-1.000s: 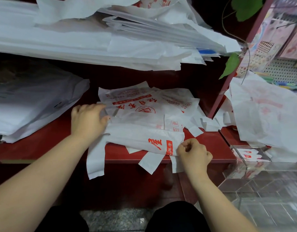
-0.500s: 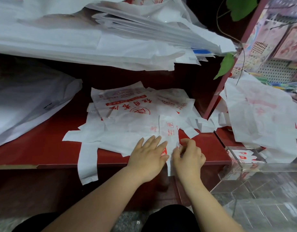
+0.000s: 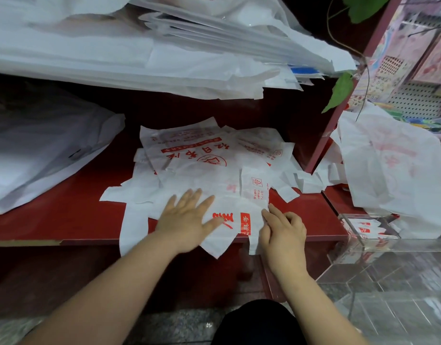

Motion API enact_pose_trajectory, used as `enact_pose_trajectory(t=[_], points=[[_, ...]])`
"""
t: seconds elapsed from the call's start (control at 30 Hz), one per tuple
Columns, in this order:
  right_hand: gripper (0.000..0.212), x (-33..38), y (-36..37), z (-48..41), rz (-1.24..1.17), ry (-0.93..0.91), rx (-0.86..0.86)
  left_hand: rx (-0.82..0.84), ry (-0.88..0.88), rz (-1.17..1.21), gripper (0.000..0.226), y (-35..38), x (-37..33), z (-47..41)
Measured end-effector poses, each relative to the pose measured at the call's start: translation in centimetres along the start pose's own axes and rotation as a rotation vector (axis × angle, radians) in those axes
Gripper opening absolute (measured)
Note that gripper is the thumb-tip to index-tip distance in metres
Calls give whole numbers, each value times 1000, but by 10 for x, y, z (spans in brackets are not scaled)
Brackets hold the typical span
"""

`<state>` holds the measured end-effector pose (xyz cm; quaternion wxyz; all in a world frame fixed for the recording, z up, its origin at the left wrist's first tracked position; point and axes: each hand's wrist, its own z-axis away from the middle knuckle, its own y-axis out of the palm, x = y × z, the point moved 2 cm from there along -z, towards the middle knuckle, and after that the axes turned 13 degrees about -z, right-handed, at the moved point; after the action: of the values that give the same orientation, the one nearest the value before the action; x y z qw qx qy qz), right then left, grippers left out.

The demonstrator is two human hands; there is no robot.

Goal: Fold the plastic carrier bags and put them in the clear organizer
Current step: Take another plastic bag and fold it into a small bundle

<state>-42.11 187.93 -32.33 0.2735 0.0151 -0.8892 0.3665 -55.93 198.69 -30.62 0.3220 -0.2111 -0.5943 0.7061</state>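
Fingers of the left hand (image 3: 187, 217) lie spread and flat, a wide grip pressing the printed carrier bag (image 3: 239, 207) onto the red shelf (image 3: 65, 220). The right hand (image 3: 283, 227), fingers curled, pinches the bag's right edge. The clear organizer (image 3: 348, 222) stands just to the right, holding folded bags; loose bags (image 3: 197, 155) lie behind.

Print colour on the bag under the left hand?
Red, on the white bag; head view.

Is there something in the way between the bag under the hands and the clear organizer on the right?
Nothing visible. Only bare red shelf lies between the bag and the clear organizer; the right hand sits at the bag's right edge.
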Motion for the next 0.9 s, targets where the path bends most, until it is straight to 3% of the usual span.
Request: enact_pose_trajectory(t=[0.23, 0.33, 0.43, 0.53, 0.7, 0.9], points=[[38, 0, -1, 2, -29, -1, -8, -5, -214, 65, 53, 4, 49, 3], [38, -2, 0, 4, -22, 10, -1, -203, -293, 36, 49, -4, 39, 9], [38, -3, -1, 4, -11, 9, 11, -422, -102, 96, 46, -18, 0, 21], [36, -4, 0, 3, -31, 2, 64, -359, 100, 179, 47, -18, -47, 17], [33, -13, -9, -15, -188, 176, 201, -216, 112, 93, 51, -4, -68, -2], [13, -21, -8, -51, -322, 428, 315, -199, 147, 44, 49, -3, -67, -1]])
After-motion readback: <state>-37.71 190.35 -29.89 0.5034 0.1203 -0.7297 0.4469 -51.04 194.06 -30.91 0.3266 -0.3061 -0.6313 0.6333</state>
